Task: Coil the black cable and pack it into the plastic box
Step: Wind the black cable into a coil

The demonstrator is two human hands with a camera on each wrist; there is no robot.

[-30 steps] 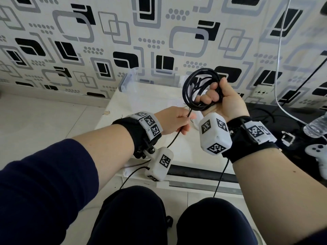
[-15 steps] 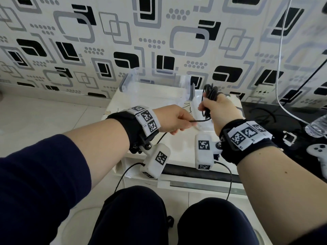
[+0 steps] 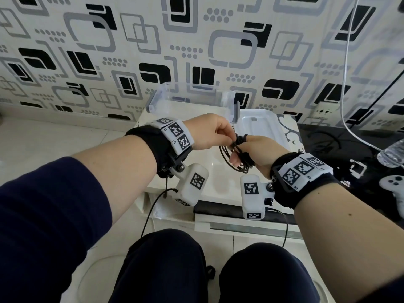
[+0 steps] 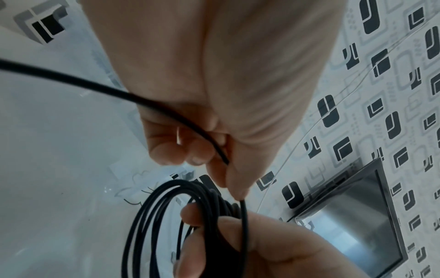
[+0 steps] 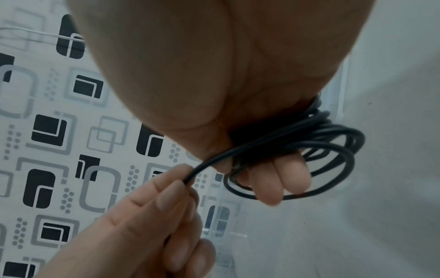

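The black cable [image 3: 232, 161] is wound into several loops, and my right hand [image 3: 251, 154] grips the bundle over the white table. Its free end runs to my left hand [image 3: 215, 132], which pinches it between thumb and fingertips just left of the coil. In the left wrist view the cable's free end [image 4: 243, 222] crosses the loops [image 4: 152, 216] below my left fingertips [image 4: 234, 186]. The right wrist view shows the coil [image 5: 316, 148] round my right fingers [image 5: 283, 180]. The clear plastic box [image 3: 192, 99] stands empty by the wall, behind the hands.
The box's clear lid [image 3: 262, 127] lies flat to the right of it. A black surface [image 3: 328, 145] to the right carries a white game controller [image 3: 393, 184] and a water bottle [image 3: 391, 156]. A white wire [image 3: 347, 73] hangs down the patterned wall.
My right hand came down from in front of the wall and turned over, lowering the coil to just above the table. My left hand moved up to it and draws the free end across the loops.
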